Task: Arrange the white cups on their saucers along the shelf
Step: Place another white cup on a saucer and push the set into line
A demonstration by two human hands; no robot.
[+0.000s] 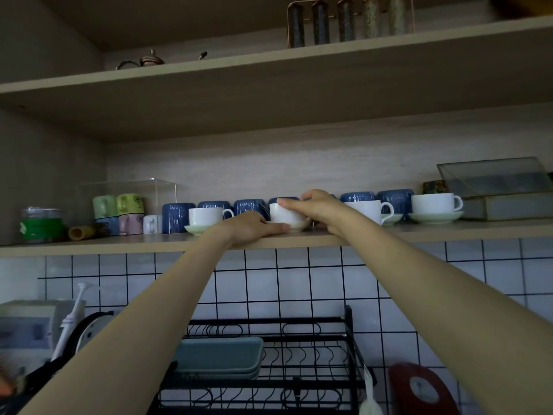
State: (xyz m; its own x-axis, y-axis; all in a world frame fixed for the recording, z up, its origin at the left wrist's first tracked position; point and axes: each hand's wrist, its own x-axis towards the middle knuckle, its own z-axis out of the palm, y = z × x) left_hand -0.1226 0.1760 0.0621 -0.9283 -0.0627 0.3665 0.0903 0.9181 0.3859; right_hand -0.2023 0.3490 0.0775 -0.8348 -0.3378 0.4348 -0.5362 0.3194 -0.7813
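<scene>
Several white cups stand on pale saucers along the front of the wooden shelf [149, 245]. My right hand [317, 206] grips the middle white cup [284, 213] from above and the right, thumb on its rim. That cup sits on its saucer [299, 225]. My left hand [254, 227] lies on the shelf edge with its fingers on the saucer's left rim. Another white cup [205, 216] on a saucer stands to the left. Two more, a partly hidden cup [369, 209] and a far-right cup [434, 204], stand to the right.
A row of blue mugs [176, 218] lines the shelf behind the cups. Green and pink mugs [119, 214] and a clear box sit at the left, a glass-lidded box [496, 190] at the right. A black dish rack [269, 363] with plates stands below.
</scene>
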